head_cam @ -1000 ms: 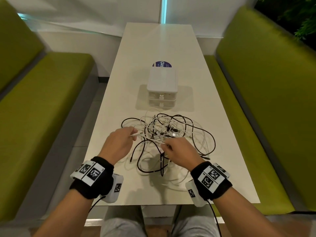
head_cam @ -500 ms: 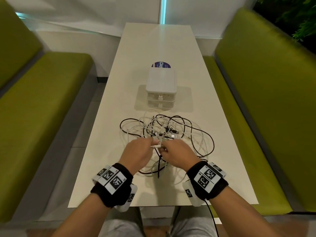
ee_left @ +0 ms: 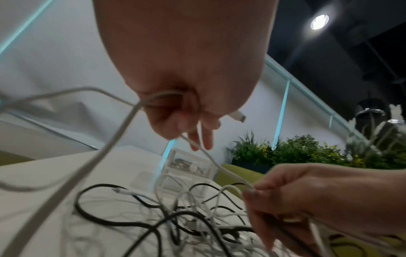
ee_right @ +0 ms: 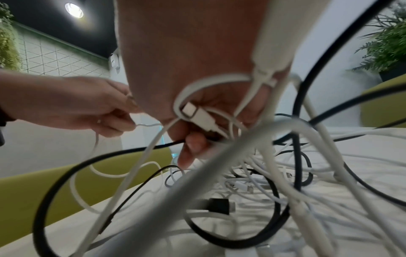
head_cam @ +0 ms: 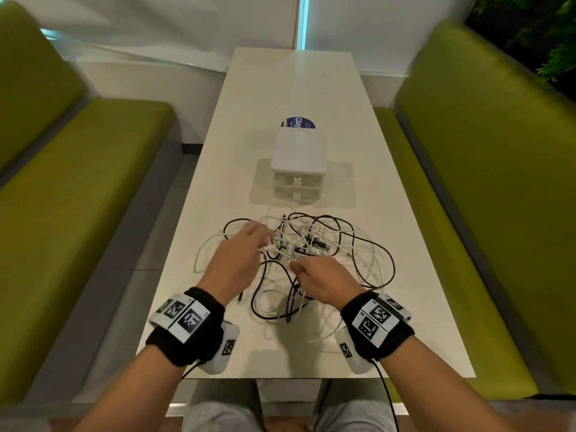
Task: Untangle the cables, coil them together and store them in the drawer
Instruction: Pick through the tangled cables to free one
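A tangle of black and white cables (head_cam: 327,244) lies on the white table (head_cam: 405,322), in front of a small white drawer unit (head_cam: 298,165) whose two drawers look closed. My left hand (head_cam: 265,244) is over the tangle's left side. Its fingers curl round a white cable (ee_left: 123,132), and a white plug (ee_left: 238,117) sticks out past the fingers. My right hand (head_cam: 294,268) is at the near side, gripping a bunch of white cables with a white USB plug (ee_right: 197,114) in the palm. A thin white strand (ee_left: 217,167) runs between the two hands.
Green benches flank the table, the left bench (head_cam: 78,188) and the right bench (head_cam: 486,182). A round blue sticker (head_cam: 297,123) lies behind the drawer unit. Loose white cable ends (head_cam: 321,336) trail toward the table's near edge. A white wall closes the far end.
Half a second ago the hands were touching over the near side of the tangle. My left hand has since moved forward and away from the right, drawing a white cable out to the left.
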Demonstrator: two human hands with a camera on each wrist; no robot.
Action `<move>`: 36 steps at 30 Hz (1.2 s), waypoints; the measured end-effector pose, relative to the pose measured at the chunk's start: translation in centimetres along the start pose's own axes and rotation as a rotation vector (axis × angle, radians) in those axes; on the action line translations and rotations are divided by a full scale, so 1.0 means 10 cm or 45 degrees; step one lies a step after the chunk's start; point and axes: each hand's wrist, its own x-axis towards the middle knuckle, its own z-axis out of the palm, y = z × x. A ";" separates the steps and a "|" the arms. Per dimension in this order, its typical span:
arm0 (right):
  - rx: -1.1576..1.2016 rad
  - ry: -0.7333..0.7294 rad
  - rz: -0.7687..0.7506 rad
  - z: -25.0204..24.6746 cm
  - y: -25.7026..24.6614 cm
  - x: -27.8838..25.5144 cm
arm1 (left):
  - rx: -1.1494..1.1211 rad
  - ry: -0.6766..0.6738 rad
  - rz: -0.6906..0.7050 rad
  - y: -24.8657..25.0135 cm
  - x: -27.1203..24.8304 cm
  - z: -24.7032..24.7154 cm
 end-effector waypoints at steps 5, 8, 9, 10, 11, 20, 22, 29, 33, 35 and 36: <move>-0.020 -0.019 -0.020 -0.02 0.01 -0.02 | 0.140 -0.291 0.066 0.14 0.02 0.25; 0.009 -0.014 -0.027 -0.02 0.04 -0.06 | 0.163 -0.348 -0.005 0.12 0.04 0.27; 0.028 -0.002 -0.028 -0.02 0.05 -0.06 | 0.145 -0.335 -0.011 0.12 0.04 0.26; 0.042 0.012 -0.030 -0.02 0.05 -0.06 | 0.122 -0.308 -0.016 0.12 0.04 0.23; 0.055 0.025 -0.031 -0.01 0.04 -0.05 | 0.088 -0.280 -0.026 0.12 0.04 0.21; 0.134 0.112 -0.027 -0.04 -0.08 -0.07 | -0.197 -0.072 -0.085 0.07 0.04 -0.01; 0.138 0.093 0.002 -0.05 -0.06 -0.04 | -0.275 -0.014 -0.100 0.04 0.04 0.00; 0.195 0.038 -0.029 -0.07 0.05 -0.09 | -0.651 0.184 -0.237 -0.05 0.07 0.02; 0.174 -0.013 0.005 -0.09 0.03 -0.07 | -0.214 0.273 -0.041 0.08 0.01 0.04; 0.141 0.016 -0.005 -0.08 0.03 -0.05 | -0.197 0.157 0.177 0.24 -0.02 0.05; 0.123 0.027 -0.017 -0.08 0.02 -0.04 | -0.173 0.046 0.206 0.31 -0.03 0.08</move>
